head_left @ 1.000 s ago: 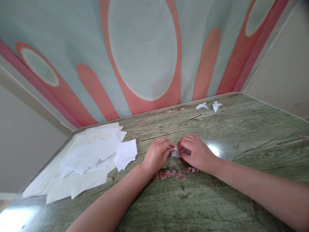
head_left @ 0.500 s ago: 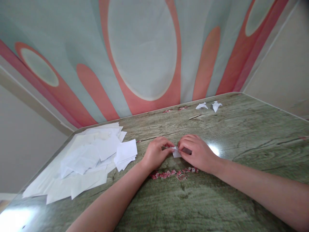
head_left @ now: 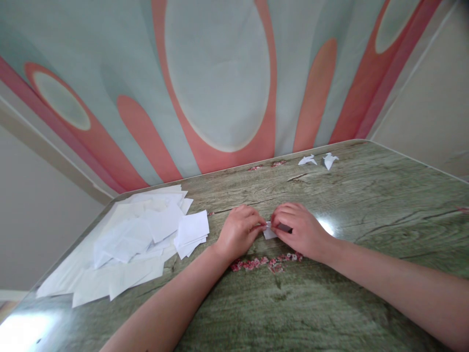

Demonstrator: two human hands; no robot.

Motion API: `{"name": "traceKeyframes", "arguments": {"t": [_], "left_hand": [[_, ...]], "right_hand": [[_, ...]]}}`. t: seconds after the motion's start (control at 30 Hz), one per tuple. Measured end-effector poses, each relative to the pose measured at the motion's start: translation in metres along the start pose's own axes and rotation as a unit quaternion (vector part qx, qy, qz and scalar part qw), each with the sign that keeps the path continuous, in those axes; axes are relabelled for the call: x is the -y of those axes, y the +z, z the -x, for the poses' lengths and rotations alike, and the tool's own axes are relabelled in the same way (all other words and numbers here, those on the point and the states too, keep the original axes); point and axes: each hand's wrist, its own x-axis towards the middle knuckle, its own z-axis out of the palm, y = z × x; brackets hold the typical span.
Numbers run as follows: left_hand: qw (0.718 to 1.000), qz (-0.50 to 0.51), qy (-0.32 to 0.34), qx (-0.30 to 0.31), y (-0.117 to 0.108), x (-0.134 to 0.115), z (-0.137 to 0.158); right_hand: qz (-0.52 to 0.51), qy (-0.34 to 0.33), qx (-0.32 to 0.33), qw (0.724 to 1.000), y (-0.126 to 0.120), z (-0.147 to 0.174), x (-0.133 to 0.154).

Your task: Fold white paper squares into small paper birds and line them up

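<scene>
A small folded piece of white paper (head_left: 270, 233) is pinched between my two hands, just above or on the table near its middle. My left hand (head_left: 242, 230) grips its left edge with thumb and fingertips pressed together. On the other side, my right hand (head_left: 298, 229) has fingers and thumb closed on the paper's right edge. The fingers cover part of the paper, so its full folded shape is hidden.
Left of my hands lies a small stack of white paper squares (head_left: 193, 226), beside a wide spread of loose white sheets (head_left: 135, 281). Two folded paper figures (head_left: 308, 160) rest near the back edge of the wood-patterned table (head_left: 293, 303). A patterned wall stands behind.
The fingers of my left hand have closed in around the paper's left edge, narrowing the gap between thumb and fingers. My right hand has barely moved.
</scene>
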Motion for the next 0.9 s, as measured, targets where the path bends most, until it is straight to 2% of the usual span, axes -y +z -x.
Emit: {"name": "traceKeyframes", "arguments": {"t": [0.23, 0.53, 0.63, 0.9], "left_hand": [[1.0, -0.015, 0.002, 0.022, -0.006, -0.004, -0.001], [0.997, 0.047, -0.058, -0.006, -0.01, 0.008, -0.002], [0.998, 0.05, -0.04, -0.026, -0.011, 0.007, -0.002], [1.0, -0.02, 0.007, 0.002, -0.009, 0.0, -0.001]], "right_hand": [[0.002, 0.0, 0.0, 1.0, -0.001, 0.0, 0.0], [-0.014, -0.005, -0.012, 1.0, -0.001, -0.001, -0.002], [-0.013, 0.006, -0.012, 1.0, -0.001, 0.0, -0.002], [-0.022, 0.02, -0.015, 0.999, 0.001, 0.0, -0.003]]}}
